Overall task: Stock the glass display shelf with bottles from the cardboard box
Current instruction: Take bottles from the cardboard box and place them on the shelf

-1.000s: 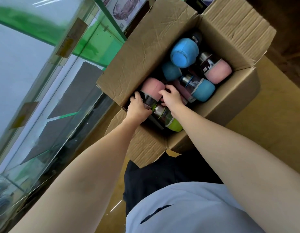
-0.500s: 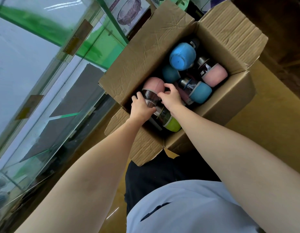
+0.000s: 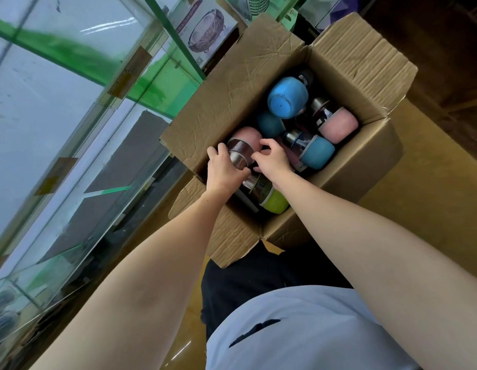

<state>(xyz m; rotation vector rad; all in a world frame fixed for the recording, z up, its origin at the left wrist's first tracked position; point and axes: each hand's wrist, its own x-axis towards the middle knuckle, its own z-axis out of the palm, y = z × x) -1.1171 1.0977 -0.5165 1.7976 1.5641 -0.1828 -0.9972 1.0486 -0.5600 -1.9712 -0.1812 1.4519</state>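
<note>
Pink bottle point(image 3: 244, 146): left hand point(image 3: 224, 169) grips it, seemingly inside box point(image 3: 232, 102).

Pretty bright, even daylight, with glare streaks on the glass shelf point(image 3: 71, 108) at upper left. Wide-angle lens bends the edges; box point(image 3: 232, 84) interior sits shadowy.

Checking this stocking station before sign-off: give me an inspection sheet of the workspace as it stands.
Surface: glossy tan floor under the box.
Job's things: open cardboard box holding jumbled bottles; pink-sleeved bottle near its left wall; glass display shelf to the left.
Clutter: nothing seen.
Grippers: left hand grips the pink-sleeved bottle; right hand has curled fingers at it, hold unclear.
Cables: nothing seen.
Surroundings: boxed glass bowl beyond the shelf.
</note>
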